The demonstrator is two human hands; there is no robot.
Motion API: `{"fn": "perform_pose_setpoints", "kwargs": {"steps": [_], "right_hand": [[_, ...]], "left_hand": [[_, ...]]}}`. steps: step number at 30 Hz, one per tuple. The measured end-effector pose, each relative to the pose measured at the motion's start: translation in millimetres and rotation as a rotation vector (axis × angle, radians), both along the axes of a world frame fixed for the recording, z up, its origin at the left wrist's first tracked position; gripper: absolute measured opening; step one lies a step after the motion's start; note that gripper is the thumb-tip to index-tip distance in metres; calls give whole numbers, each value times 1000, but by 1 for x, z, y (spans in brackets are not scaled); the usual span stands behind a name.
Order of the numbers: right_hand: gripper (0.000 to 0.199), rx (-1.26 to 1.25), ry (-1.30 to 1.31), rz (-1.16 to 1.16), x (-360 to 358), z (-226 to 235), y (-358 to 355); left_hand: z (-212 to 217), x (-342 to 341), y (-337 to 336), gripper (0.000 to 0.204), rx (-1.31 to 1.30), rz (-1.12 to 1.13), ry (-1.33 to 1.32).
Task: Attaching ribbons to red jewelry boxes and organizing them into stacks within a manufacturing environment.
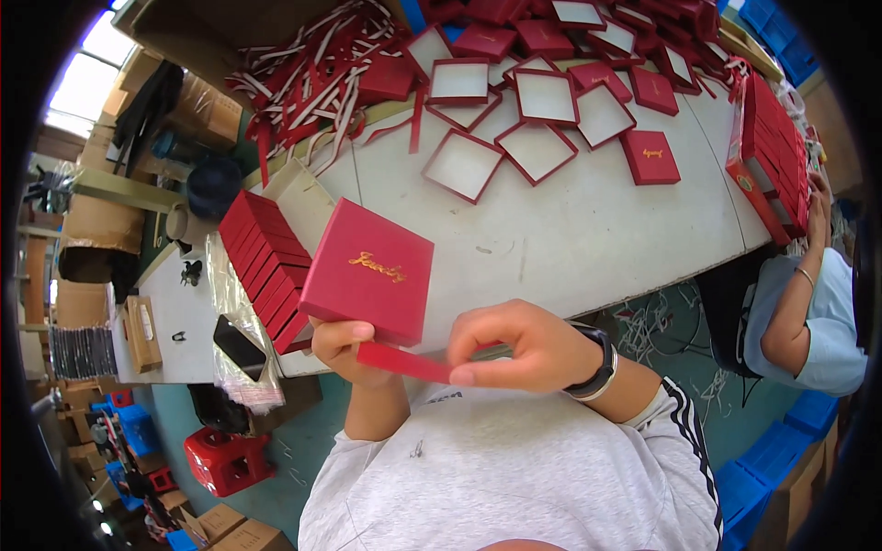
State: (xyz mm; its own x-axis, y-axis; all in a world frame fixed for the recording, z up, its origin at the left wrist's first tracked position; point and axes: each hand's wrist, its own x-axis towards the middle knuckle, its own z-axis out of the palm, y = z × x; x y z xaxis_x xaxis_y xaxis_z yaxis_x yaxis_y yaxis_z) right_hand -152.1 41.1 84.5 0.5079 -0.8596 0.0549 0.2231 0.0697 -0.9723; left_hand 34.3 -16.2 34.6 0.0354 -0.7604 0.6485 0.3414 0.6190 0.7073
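1. Left hand [342, 347] grips a red box lid [369, 272] from below, thumb on its lower edge. Lid is tilted, gold lettering facing up, held off the near edge of the tabletop [588, 239].
2. Right hand [514, 347] pinches a flat red strip [404, 362], fingers closed on its right end. Strip runs left to just under the left thumb, touching the lid's lower edge.
3. Both hands close together, just past the near edge, above the person's grey shirt.
4. Row of red boxes [266, 262] stands on edge at the near-left corner, just beside the lid.
5. Open box trays [501, 138] with white insides are spread over the far half of the tabletop; closed lids sit among them.
6. Pile of red and white strips [312, 83] at the far-left corner.
7. Stack of red boxes [772, 156] along the right edge; another person [808, 321] sits there.
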Motion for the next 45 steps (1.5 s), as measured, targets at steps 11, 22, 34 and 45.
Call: {"fn": "perform_pose_setpoints", "kwargs": {"steps": [11,22,34,45], "right_hand": [[14,16,74,-398,-4,-15,4],[11,149,80,-362,-1,-17,6],[11,143,108,-365,2,-18,8],[13,176,112,-365,2,-17,9]], "left_hand": [[-11,-20,-1,44,243,-5,-93],[-15,-17,2,33,118,11,-149],[-14,-17,6,28,96,45,-163],[-11,-21,11,21,121,6,-98]]}}
